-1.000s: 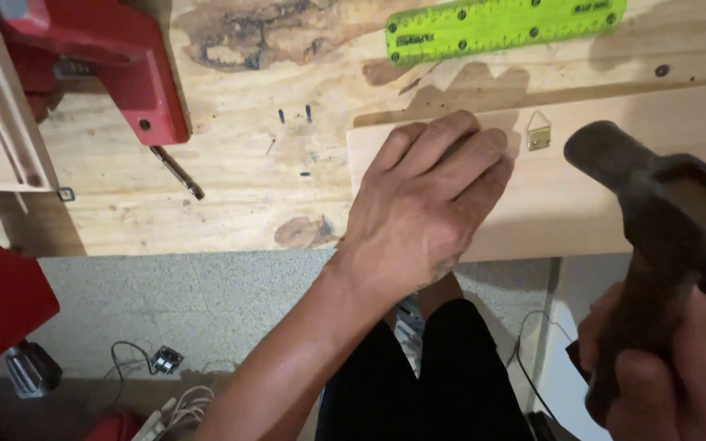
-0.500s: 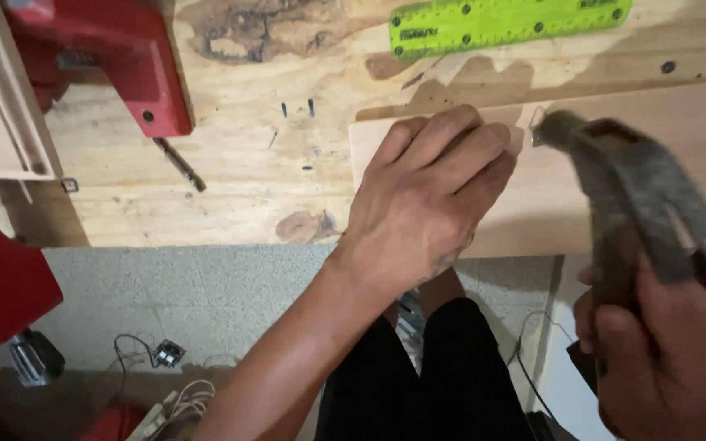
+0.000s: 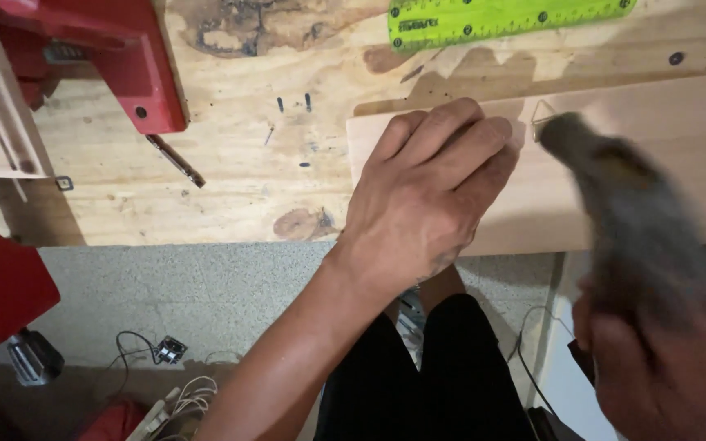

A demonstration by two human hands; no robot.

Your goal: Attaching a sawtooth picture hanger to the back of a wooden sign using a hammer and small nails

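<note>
— Hands first: what does each one hold?

— Left hand (image 3: 431,196) lies flat, palm down, fingers together and stretched out, pressing on the near-left end of a pale board (image 3: 655,163). It grips nothing. Right hand (image 3: 663,376) is closed around the handle of a hammer (image 3: 614,196), low at the right edge.

— Where is the hammer head?

— Blurred, over the board, just right of the left fingertips, beside a small triangular metal piece (image 3: 542,114). Whether they touch, I cannot tell.

— And around them?

— Board rests on a plywood bench (image 3: 230,180); green ruler (image 3: 508,18) far, red tool (image 3: 116,57) far left.
</note>
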